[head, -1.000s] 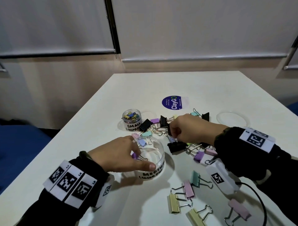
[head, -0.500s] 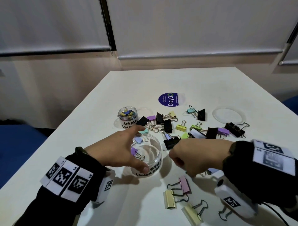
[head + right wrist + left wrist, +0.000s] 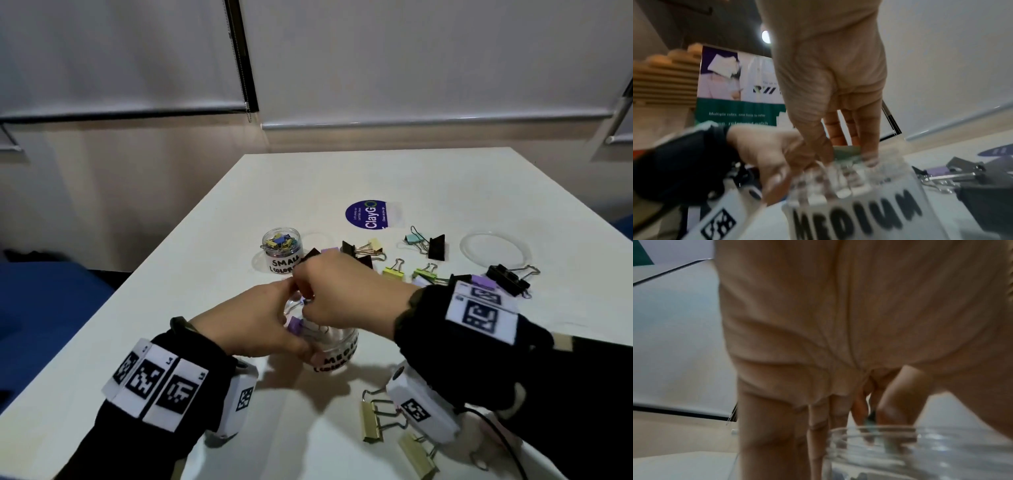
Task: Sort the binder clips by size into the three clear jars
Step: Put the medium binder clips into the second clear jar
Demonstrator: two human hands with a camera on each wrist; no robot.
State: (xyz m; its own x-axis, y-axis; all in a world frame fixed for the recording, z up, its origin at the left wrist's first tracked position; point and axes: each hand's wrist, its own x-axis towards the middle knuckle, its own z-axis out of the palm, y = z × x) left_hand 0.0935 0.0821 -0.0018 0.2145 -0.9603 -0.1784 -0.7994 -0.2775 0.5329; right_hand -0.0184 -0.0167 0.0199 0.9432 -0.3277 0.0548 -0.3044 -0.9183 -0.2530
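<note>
Black sleeves point(image 3: 164, 404); white coded wrist tags point(image 3: 154, 383); possibly black cable point(image 3: 507, 442).

White table point(image 3: 376, 178) before a beige wall point(image 3: 137, 192), lowered pale roller blinds point(image 3: 411, 54), blue seat point(image 3: 51, 294) at left.

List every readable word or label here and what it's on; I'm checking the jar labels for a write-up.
"SMALL", with a partly hidden second line: small jar.
"MEDIUM", second line hidden: medium jar held by the left hand.
"ClayGO": round blue sticker; its small print is unreadable.
"Multiple roles, one…": green banner, blurred.
Wrist tag codes: no words.
</note>
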